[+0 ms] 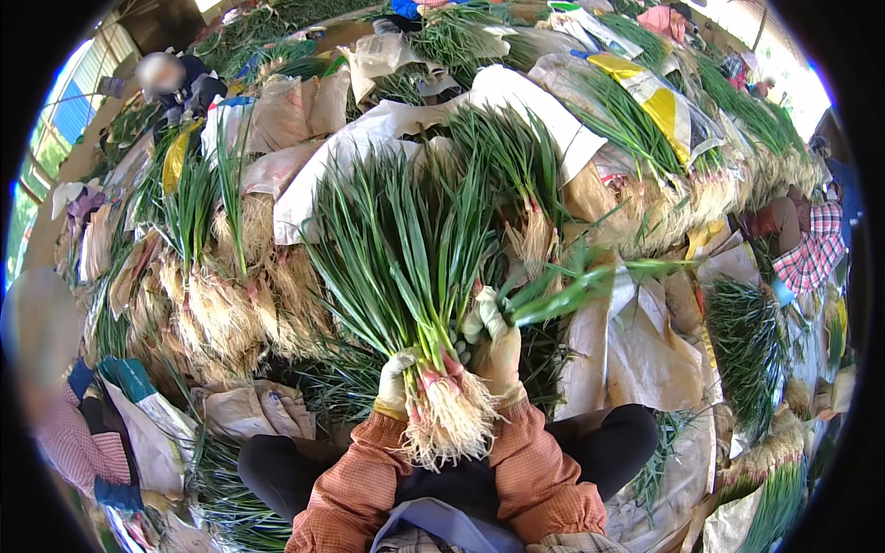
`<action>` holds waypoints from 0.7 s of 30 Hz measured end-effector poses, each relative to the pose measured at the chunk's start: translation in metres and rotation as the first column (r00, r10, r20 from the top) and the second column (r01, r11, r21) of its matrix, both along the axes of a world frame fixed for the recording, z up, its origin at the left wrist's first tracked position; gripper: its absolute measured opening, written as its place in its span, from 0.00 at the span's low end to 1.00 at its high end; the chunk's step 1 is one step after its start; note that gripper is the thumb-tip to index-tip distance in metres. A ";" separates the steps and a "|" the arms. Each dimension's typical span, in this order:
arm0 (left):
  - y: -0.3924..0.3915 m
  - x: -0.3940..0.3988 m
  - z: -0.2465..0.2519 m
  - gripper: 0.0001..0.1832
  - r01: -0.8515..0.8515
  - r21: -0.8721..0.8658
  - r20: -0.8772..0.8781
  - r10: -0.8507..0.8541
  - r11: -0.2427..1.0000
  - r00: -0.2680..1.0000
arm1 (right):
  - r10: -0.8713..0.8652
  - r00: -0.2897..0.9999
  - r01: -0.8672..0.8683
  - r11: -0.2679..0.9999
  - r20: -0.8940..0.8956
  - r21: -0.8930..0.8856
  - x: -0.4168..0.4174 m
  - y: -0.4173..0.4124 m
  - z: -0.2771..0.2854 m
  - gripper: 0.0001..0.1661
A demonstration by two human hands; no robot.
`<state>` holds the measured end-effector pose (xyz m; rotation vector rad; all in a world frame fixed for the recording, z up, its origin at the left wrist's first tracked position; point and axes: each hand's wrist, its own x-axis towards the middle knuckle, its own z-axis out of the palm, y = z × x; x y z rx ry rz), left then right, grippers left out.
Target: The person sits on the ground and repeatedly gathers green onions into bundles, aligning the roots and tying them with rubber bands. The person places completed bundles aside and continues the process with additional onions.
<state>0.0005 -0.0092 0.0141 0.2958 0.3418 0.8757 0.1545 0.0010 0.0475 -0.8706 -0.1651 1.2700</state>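
My left hand (395, 380), in a pale glove, is wrapped around the lower stems of a bunch of onion-like plants (408, 256). The bunch has long green leaves pointing away from me, pinkish stem bases and a mass of pale fibrous roots (453, 418) hanging towards my lap. My right hand (494, 342), also gloved, is just right of the stems with its fingers curled. Some blurred green leaves (574, 287) stick out to the right from its fingers; where their root ends lie is hidden.
A smaller bunch (532, 207) lies beyond on white sacking (339, 166). Rooted bunches (221, 311) are heaped at the left, more (712, 186) at the far right. Folded sacks (636, 345) lie beside my right knee (601, 442). Several other people sit around; one person's checked sleeve (83, 442) is at left.
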 end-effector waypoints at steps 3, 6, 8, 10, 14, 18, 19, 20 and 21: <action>-0.015 0.003 0.002 0.29 -0.071 0.052 -0.043 0.073 0.996 0.996 | 0.192 0.925 -0.164 0.980 -0.328 0.111 0.011 0.019 -0.007 0.09; -0.020 0.001 0.006 0.31 -0.106 0.053 -0.082 0.110 0.993 0.991 | 0.012 0.965 -0.004 1.000 -0.262 0.029 0.007 0.026 0.004 0.08; -0.028 -0.026 -0.007 0.36 -0.067 0.214 -0.038 0.077 0.974 0.996 | -0.128 0.965 0.141 0.989 -0.227 0.041 0.021 0.037 0.003 0.12; -0.040 -0.007 0.021 0.41 -0.037 0.180 0.052 0.028 0.983 0.998 | -0.169 0.973 0.171 0.985 -0.155 0.002 0.088 0.040 -0.016 0.13; -0.036 -0.018 0.011 0.30 -0.026 0.110 0.051 0.021 0.994 0.998 | 0.605 0.583 -0.360 0.791 0.542 -0.495 0.111 0.026 -0.077 0.17; -0.049 -0.015 0.023 0.34 0.013 0.044 0.141 -0.019 0.999 0.990 | 0.725 -0.377 -0.190 0.548 0.576 -0.815 0.081 -0.009 0.012 0.31; -0.053 -0.014 0.032 0.38 0.013 0.016 0.108 -0.015 1.000 0.994 | 0.714 0.060 -0.441 0.646 0.697 -0.623 0.075 -0.017 0.020 0.29; -0.057 -0.014 0.043 0.35 0.032 -0.013 0.129 -0.030 0.999 0.991 | 0.623 0.362 -0.560 0.740 0.693 -0.373 0.057 -0.032 0.048 0.29; -0.061 -0.009 0.056 0.33 0.063 -0.032 0.156 -0.057 0.998 0.986 | 0.564 0.473 -0.603 0.768 0.677 -0.219 0.056 -0.034 0.052 0.32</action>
